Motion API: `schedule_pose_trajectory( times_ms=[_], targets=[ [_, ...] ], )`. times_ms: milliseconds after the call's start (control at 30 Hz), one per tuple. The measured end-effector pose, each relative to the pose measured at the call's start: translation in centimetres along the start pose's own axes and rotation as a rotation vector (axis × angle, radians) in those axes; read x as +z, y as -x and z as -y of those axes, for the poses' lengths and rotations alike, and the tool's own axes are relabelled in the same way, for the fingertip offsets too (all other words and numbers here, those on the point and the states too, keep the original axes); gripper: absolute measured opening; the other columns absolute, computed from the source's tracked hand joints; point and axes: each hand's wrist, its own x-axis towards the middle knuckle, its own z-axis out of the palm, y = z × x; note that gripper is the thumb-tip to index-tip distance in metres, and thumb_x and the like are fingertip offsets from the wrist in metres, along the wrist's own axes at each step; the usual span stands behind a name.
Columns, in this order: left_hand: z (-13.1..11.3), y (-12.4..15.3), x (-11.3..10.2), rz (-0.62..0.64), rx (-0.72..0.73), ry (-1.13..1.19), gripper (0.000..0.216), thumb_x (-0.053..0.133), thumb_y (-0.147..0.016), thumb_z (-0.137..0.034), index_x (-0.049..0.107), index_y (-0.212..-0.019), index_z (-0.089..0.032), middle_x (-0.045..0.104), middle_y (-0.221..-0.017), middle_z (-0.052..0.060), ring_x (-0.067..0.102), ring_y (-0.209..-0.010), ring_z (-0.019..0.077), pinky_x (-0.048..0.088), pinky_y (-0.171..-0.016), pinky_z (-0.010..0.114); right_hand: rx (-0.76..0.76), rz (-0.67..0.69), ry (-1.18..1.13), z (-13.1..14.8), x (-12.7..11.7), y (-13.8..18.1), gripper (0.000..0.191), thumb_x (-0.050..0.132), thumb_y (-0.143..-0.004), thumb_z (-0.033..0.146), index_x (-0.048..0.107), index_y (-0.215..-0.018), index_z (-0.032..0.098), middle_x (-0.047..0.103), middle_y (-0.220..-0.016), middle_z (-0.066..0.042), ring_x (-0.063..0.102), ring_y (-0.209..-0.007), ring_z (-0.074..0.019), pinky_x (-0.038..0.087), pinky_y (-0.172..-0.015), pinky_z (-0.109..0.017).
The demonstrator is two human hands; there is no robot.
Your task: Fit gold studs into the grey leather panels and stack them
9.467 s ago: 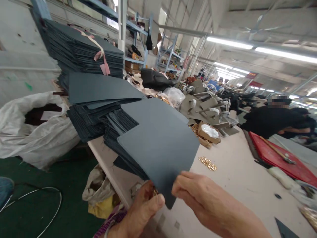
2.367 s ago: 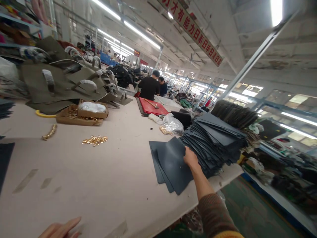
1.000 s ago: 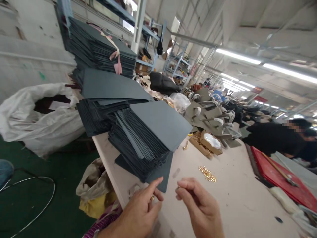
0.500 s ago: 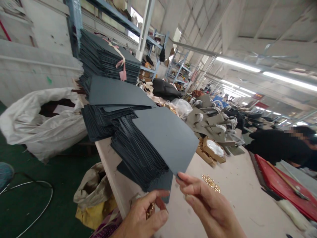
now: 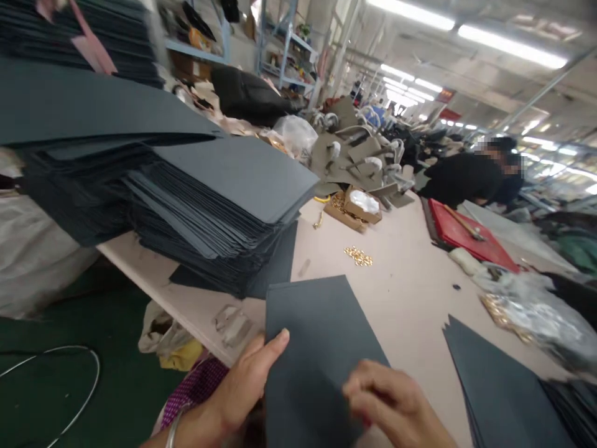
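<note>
A dark grey flat panel [image 5: 317, 348], slightly tilted, lies in front of me over the table edge. My left hand [image 5: 254, 373] grips its left edge, thumb on top and fingers hidden underneath. Above the panel's right side is my right hand [image 5: 392, 398], curled with the fingertips together and slightly blurred; whatever it may hold cannot be made out. Beyond them stands a thick stack of similar panels [image 5: 242, 177]. A small pile of gold-coloured metal pieces [image 5: 358, 256] lies on the table.
More dark panels [image 5: 504, 386] lie at the right on the pale table [image 5: 410, 292]. Farther back are a cardboard box [image 5: 347, 214] of gold pieces, grey-brown pieces with white loops [image 5: 359, 149], and a red board [image 5: 466, 233]. A person in black [image 5: 466, 177] bends over beyond.
One panel has come off the stack and is now in front of me, gripped by my left hand. My right hand has left its corner and is over its face. The view has swung right.
</note>
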Motion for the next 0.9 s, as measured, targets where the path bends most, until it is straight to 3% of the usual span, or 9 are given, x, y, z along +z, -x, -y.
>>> schedule_pose_trajectory(
  times_ms=[67,133,200,300,500,767,833,900],
  targets=[
    [0.2,-0.2,0.6,-0.019,-0.053,-0.028,0.043,0.062,-0.079,-0.060,0.061,-0.082,-0.016,0.064,-0.070,0.000,0.054,-0.056,0.0120,0.041,-0.048,0.021,0.085,-0.187,-0.116,-2.1,0.7,-1.1,0.031,0.063,-0.085,0.049,0.071,-0.087,0.019,0.068,-0.071,-0.003,0.063,-0.063,-0.0144,0.053,-0.061,-0.025],
    [0.2,-0.2,1.2,-0.007,-0.118,-0.027,0.047,0.066,-0.073,-0.062,0.055,-0.073,-0.017,0.051,-0.054,-0.006,0.038,-0.042,0.0070,0.025,-0.038,0.018,0.141,-0.279,-0.259,-3.7,1.6,-2.2,0.034,0.069,-0.080,0.048,0.069,-0.091,0.016,0.069,-0.072,-0.004,0.065,-0.065,-0.0150,0.054,-0.064,-0.026],
    [0.2,-0.1,1.5,0.083,-0.168,-0.021,0.045,0.072,-0.069,-0.058,0.056,-0.076,-0.016,0.047,-0.052,-0.007,0.034,-0.040,0.0058,0.021,-0.037,0.017,0.167,-0.265,-0.374,-4.4,2.4,-2.8,0.035,0.073,-0.075,0.047,0.067,-0.089,0.014,0.069,-0.071,-0.004,0.065,-0.065,-0.0150,0.054,-0.064,-0.026],
    [0.5,0.2,1.8,0.188,-0.238,-0.032,0.045,0.077,-0.066,-0.048,0.060,-0.092,-0.016,0.056,-0.062,-0.003,0.046,-0.047,0.0087,0.024,-0.040,0.017,0.191,-0.194,-0.436,-4.6,2.9,-2.9,0.030,0.073,-0.075,0.041,0.066,-0.083,0.014,0.069,-0.069,-0.003,0.065,-0.063,-0.0130,0.053,-0.063,-0.024],
    [1.6,0.3,1.7,0.098,-0.309,-0.052,0.047,0.074,-0.065,-0.054,0.058,-0.086,-0.015,0.045,-0.052,-0.007,0.030,-0.040,0.0053,0.016,-0.037,0.017,0.181,-0.074,-0.398,-3.9,2.5,-2.5,0.016,0.069,-0.077,0.030,0.067,-0.078,0.015,0.064,-0.065,0.001,0.059,-0.057,-0.0090,0.050,-0.057,-0.020],
    [1.9,0.0,1.7,0.118,-0.316,-0.094,0.048,0.069,-0.070,-0.057,0.061,-0.088,-0.013,0.053,-0.059,-0.003,0.039,-0.044,0.0066,0.020,-0.038,0.016,0.204,-0.070,-0.370,-3.8,2.8,-2.9,0.011,0.067,-0.077,0.026,0.065,-0.077,0.015,0.060,-0.062,0.003,0.056,-0.053,-0.0079,0.049,-0.052,-0.018],
    [1.7,0.1,1.8,0.153,-0.315,-0.084,0.045,0.066,-0.075,-0.055,0.062,-0.094,-0.014,0.060,-0.065,0.000,0.048,-0.049,0.0099,0.031,-0.041,0.018,0.225,-0.072,-0.376,-3.8,3.0,-3.0,0.013,0.068,-0.076,0.027,0.062,-0.075,0.016,0.060,-0.059,0.003,0.056,-0.050,-0.0085,0.048,-0.050,-0.019],
    [1.1,0.2,1.8,0.212,-0.278,-0.107,0.041,0.061,-0.080,-0.051,0.063,-0.102,-0.016,0.068,-0.078,0.004,0.061,-0.065,0.0173,0.048,-0.055,0.024,0.236,-0.077,-0.359,-3.7,3.0,-3.1,0.016,0.069,-0.076,0.029,0.058,-0.074,0.017,0.060,-0.058,0.004,0.056,-0.049,-0.0097,0.047,-0.048,-0.020]
  ],
)
